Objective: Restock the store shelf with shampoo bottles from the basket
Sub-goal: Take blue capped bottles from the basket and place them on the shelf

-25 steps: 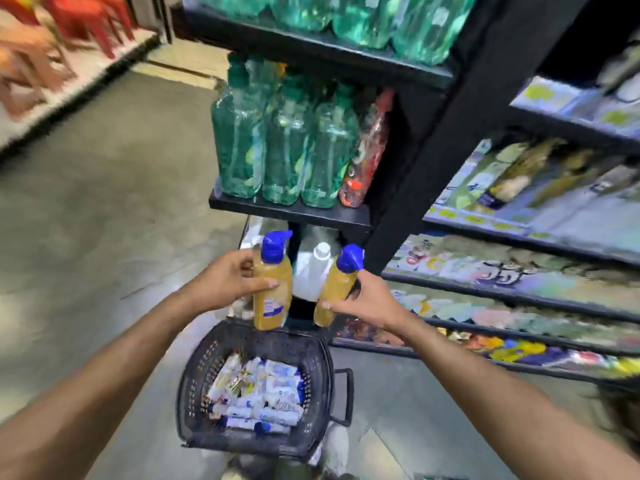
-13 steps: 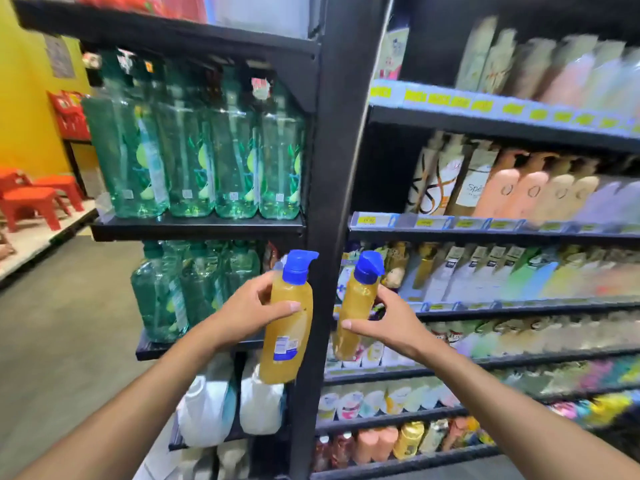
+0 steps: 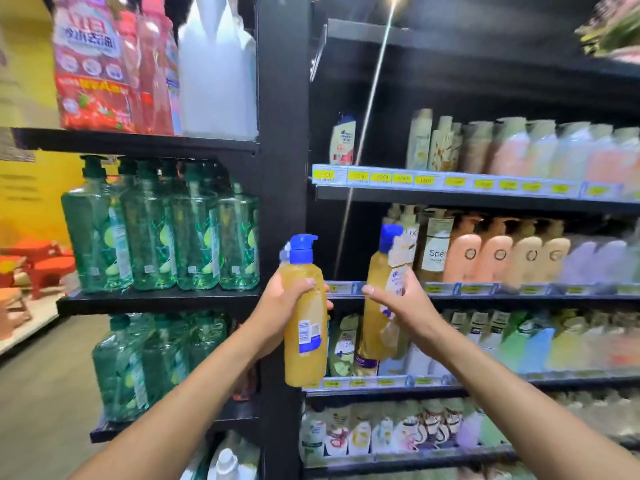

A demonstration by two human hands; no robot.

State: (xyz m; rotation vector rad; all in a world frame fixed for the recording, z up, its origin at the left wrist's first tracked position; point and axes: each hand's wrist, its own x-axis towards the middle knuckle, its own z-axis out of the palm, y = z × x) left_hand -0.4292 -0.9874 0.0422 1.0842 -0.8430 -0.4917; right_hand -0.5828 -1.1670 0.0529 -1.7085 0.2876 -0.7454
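Note:
My left hand [image 3: 287, 299] grips a yellow shampoo bottle with a blue pump cap [image 3: 304, 327], held upright in front of the black shelf post. My right hand [image 3: 398, 303] holds a second yellow bottle with a blue cap [image 3: 381, 271] by its middle, raised in front of the left end of the shampoo shelf [image 3: 485, 292]. That shelf carries peach, beige and lilac pump bottles. The basket is out of view.
A black upright post [image 3: 284, 133] divides two shelf units. Green pump bottles [image 3: 159, 230] fill the left unit's middle shelves, with red packs and a white jug above. Shelves of small bottles run below on the right. Orange stools stand at the far left.
The view has tilted upward along the shelves. Both hands have lifted their bottles higher and moved them right, toward the shampoo shelf.

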